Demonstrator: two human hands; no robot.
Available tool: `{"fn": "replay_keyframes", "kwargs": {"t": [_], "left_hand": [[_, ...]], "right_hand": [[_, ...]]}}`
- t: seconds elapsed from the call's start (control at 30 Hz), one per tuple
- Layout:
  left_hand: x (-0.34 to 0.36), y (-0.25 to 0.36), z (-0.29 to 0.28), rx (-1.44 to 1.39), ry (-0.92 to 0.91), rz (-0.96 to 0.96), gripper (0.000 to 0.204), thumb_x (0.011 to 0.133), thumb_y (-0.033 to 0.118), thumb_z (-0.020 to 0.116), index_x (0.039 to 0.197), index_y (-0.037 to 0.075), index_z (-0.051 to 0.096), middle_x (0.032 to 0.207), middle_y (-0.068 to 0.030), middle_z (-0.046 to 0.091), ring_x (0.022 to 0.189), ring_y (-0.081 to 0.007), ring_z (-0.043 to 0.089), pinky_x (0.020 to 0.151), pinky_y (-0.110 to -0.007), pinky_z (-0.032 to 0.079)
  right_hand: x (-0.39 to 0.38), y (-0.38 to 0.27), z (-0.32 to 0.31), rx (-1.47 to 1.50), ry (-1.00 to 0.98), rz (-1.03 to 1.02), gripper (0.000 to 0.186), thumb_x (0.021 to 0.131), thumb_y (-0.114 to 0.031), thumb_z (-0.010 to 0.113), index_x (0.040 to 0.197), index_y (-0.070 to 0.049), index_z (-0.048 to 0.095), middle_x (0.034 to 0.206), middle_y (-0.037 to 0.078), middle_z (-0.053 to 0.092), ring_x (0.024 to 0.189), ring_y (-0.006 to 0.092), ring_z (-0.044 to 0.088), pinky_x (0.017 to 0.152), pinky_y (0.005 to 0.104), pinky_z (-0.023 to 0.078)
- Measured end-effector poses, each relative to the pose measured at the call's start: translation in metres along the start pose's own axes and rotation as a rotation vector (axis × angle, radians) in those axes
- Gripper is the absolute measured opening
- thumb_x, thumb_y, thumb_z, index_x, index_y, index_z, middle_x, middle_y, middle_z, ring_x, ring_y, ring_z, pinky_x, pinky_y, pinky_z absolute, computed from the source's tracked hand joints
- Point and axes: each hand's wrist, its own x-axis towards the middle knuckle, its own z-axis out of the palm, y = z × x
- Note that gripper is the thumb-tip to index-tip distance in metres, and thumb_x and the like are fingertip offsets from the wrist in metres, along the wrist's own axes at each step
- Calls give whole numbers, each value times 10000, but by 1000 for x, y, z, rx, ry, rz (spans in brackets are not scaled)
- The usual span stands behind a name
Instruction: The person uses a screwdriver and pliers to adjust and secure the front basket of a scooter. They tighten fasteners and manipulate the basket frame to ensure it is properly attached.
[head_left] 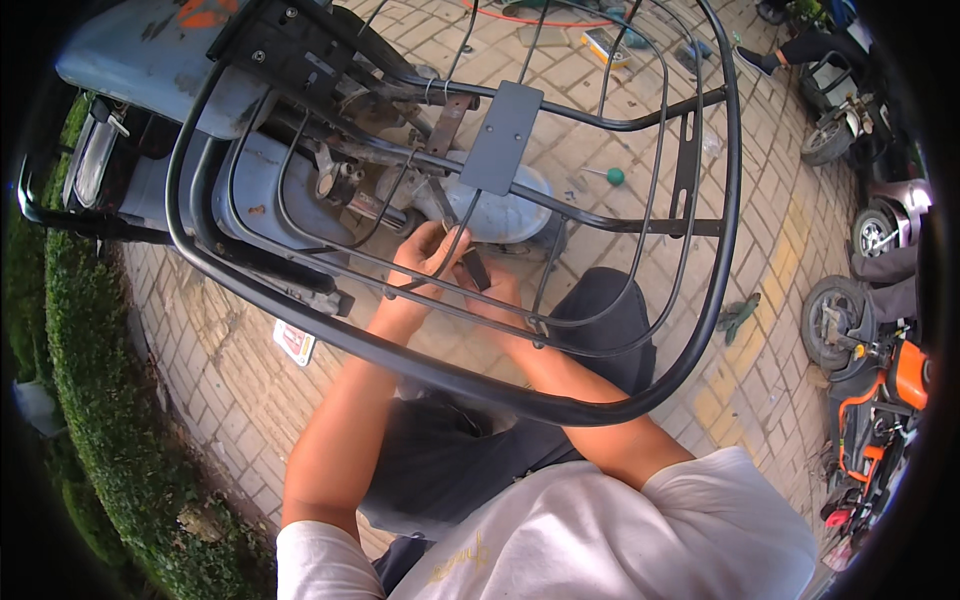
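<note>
My left hand (428, 252) is under the wire basket, its fingers pinched together close to the scooter's blue-grey rear fender (525, 205). What those fingers grip is too small to make out. Beside it, my right hand (498, 290) is closed around a dark, flat, narrow piece (475, 268) that points up between the two hands. The black wire basket (690, 350) lies between my view and the hands, and its bars cross over both forearms. A metal cylinder-like part (345, 182) of the scooter (270, 185) sits just beyond my left hand.
A tool with a round green handle (615, 176) and dark green gloves (738, 318) lie on the paving. Farther off are a yellow-edged box (606, 47) and a red hose (540, 18). A hedge (100, 400) runs along the left; parked two-wheelers (835, 325) line the right.
</note>
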Motion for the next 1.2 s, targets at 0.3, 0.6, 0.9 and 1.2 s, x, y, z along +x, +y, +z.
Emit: {"fn": "replay_keyframes", "kwargs": {"t": [0.3,0.6,0.9,1.2], "left_hand": [[11,-4,52,-142,286,24,374,920,316,644,698,29,554,574,-40,521,534,-144,513,504,-299,418],[-13,22,20,-143,29,-220,292,906,268,651,759,38,551,613,-66,538,559,-177,549,467,-315,432],[-19,46,2,-144,-98,-346,302,905,288,656,807,37,519,677,-95,553,613,-219,580,509,-348,500],[-13,25,2,-659,-354,-288,326,904,294,650,761,46,496,646,-108,498,584,-225,509,550,-368,467]], "right_hand": [[-20,1,3,-321,43,-136,333,739,-224,721,949,12,617,944,210,535,924,412,535,794,473,449],[-47,-22,-27,768,-566,193,540,820,-364,728,1212,-42,543,1150,170,615,1068,307,581,942,432,458],[-40,-49,16,1727,-961,640,480,917,-482,545,610,-123,460,753,105,566,758,233,545,640,346,437],[-43,-68,-6,1234,-636,658,422,949,-386,559,658,-111,428,824,119,571,719,216,543,614,325,423]]}}
